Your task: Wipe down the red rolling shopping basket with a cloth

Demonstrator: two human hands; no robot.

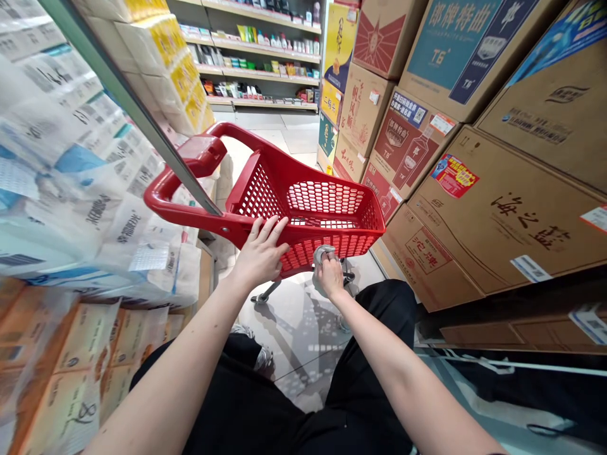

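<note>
Red plastic everywhere on this little shopping cart (208, 218), which stands on the pale tiled floor (294, 319) right in front of a person in black trousers (265, 417). It's turned sideways to them, handle end off to their left, and the basket (348, 183) with all those punched holes sits over to the right.

So, hands. Left hand (263, 249) is laid on the near side of the cart, just below the rim, fingers loosely spread and stretched out over the plastic. Can't tell from here how hard it's pressing. Right hand (331, 272) is lower down and further right, fingers bunched around a crumpled grey cloth (324, 251), which is up against the holey near wall of the basket. Exactly how the fingers grip it is partly hidden.

A slim metal pole (142, 114) slants down from the upper left and ends at the cart's frame, near the handle. Under the basket you can spot a caster (260, 298), and one of the person's shoes (264, 359) is planted close by.

Tight aisle, btw: plastic-wrapped white packs (114, 189) piled up on the left, orange boxes (85, 341) below those, big brown cartons (512, 221) stacked on the right, and shelves (265, 72) of bottles and tubes across the far end.
</note>
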